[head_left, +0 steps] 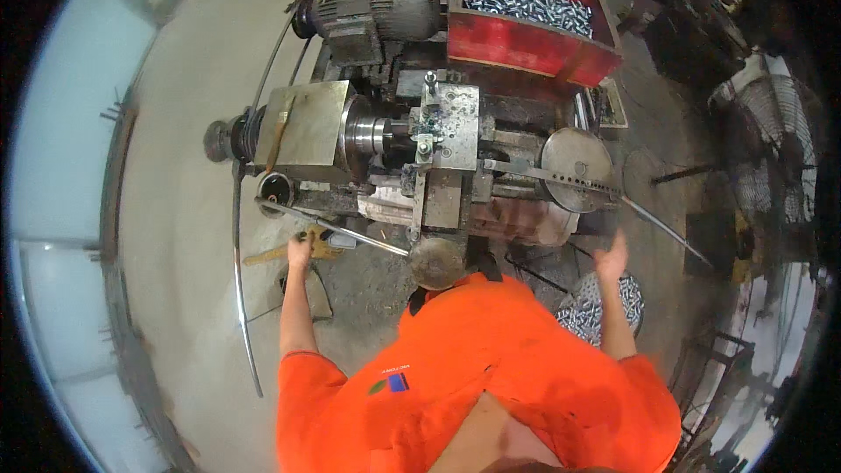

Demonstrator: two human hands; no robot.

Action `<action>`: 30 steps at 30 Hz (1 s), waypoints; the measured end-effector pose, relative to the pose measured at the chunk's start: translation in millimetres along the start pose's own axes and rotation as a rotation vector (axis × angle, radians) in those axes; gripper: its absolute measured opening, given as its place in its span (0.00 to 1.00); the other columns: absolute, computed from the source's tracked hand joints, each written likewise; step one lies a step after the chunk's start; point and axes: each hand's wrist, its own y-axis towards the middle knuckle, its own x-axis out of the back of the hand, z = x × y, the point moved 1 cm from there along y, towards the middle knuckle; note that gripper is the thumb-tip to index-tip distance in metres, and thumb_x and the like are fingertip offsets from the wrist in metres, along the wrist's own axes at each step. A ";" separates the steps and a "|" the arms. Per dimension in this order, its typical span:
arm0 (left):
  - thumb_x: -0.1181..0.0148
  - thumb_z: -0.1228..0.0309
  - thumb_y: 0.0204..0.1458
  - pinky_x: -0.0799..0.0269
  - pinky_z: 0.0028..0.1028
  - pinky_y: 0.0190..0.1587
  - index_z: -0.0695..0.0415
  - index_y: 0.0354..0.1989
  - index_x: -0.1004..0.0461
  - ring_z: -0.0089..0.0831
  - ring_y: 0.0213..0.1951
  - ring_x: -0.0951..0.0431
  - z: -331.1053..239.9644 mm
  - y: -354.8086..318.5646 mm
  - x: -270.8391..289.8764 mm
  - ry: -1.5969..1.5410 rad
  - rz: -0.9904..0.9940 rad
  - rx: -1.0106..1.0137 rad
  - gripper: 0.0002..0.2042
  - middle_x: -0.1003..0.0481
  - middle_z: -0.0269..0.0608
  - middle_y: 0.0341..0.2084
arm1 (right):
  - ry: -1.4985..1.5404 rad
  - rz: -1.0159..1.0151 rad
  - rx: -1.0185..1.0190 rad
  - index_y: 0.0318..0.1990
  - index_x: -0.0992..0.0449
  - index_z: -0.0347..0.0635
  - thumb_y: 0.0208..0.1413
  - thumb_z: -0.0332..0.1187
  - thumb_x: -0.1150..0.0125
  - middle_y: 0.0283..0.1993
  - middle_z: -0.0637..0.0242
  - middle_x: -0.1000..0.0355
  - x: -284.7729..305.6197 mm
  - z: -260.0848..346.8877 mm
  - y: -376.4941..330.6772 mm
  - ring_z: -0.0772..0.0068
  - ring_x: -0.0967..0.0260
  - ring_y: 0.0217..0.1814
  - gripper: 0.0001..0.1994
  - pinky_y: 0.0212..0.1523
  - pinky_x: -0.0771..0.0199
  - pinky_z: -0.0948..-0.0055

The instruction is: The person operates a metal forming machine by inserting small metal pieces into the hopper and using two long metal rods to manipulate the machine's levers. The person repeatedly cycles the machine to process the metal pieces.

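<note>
My left hand is closed beside the lathe's front left, below a long metal lever. A small dark thing shows at its fingers, too small to name. A yellow-brown cloth or glove lies close by. At the right, my right hand is held with its thumb apart, below a round metal handwheel disc and above a round container of shiny metal bolts; I see nothing in it. Between my hands stands the lathe, with a chuck and a tool slide.
A red bin full of bolts sits behind the lathe, next to a motor. A metal rod slants down at the left. Another bar juts out from the disc. A caged fan stands at the far right.
</note>
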 end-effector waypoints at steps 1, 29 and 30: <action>0.45 0.51 0.48 0.28 0.33 0.38 0.66 0.42 0.30 0.39 0.37 0.24 3.1 4.3 -8.0 0.351 -0.054 -0.135 0.27 0.25 0.52 0.33 | -0.096 0.066 0.043 0.52 0.35 0.32 0.30 0.30 0.41 0.51 0.44 0.35 -14.5 -13.9 -31.5 0.44 0.38 0.51 0.33 0.52 0.37 0.61; 0.46 0.57 0.45 0.30 0.40 0.39 0.58 0.37 0.27 0.48 0.37 0.25 -2.6 -30.0 -33.3 0.397 0.188 -0.160 0.17 0.25 0.54 0.30 | 0.440 0.438 0.671 0.39 0.24 0.41 0.31 0.32 0.43 0.38 0.55 0.28 -17.5 345.1 72.9 0.54 0.31 0.43 0.20 0.44 0.32 0.66; 0.46 0.58 0.46 0.30 0.40 0.38 0.59 0.35 0.26 0.49 0.36 0.25 -34.2 -45.9 0.3 0.307 0.018 -0.190 0.17 0.25 0.54 0.29 | 0.410 0.393 0.786 0.37 0.24 0.40 0.31 0.32 0.43 0.38 0.56 0.28 -26.1 366.6 71.7 0.55 0.32 0.44 0.19 0.45 0.32 0.66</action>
